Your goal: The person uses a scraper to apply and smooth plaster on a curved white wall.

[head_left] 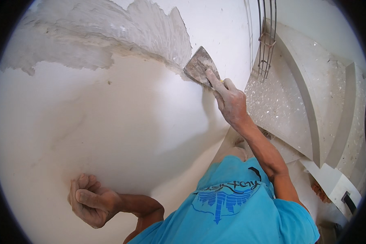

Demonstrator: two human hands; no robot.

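My right hand grips a putty knife with a wide, stained blade; the index finger lies along the blade and the handle is hidden in the palm. The blade is against or very close to the white wall, at the right end of a rough grey plaster patch. A ragged ridge runs along the patch's lower side. Low on the left, my left hand is near the wall with its fingers curled in and the thumb over them; I see nothing in it. Pale dust coats both hands.
To the right, curved stair steps are strewn with white flakes and crumbs. A rusty rebar cage stands upright by the wall at the upper right. Reddish rubble shows at the lower right beside a white panel.
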